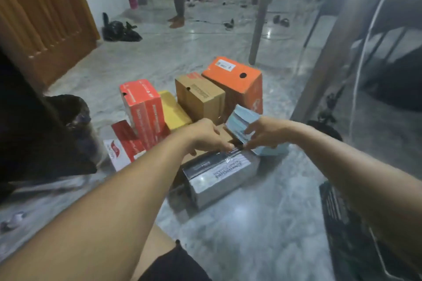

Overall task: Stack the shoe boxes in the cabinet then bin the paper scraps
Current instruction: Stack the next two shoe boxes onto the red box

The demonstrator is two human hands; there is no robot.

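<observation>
Two hands met over a grey shoe box (219, 173) with unreadable print: left hand (206, 136) curled on its far edge, right hand (266, 132) pinching a pale-blue box (244, 121) at one o'clock.

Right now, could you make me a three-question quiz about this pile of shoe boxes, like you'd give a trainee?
1. True or false: the orange box stands farthest from the person among the boxes.
2. Which box does the right hand touch: A, the pale blue box; B, the red box; C, the brown box?
3. Fill in: the left hand reaches to the far end of the ___ box lying nearest the person.

Key: 1 true; 2 A; 3 silver-grey.
</observation>
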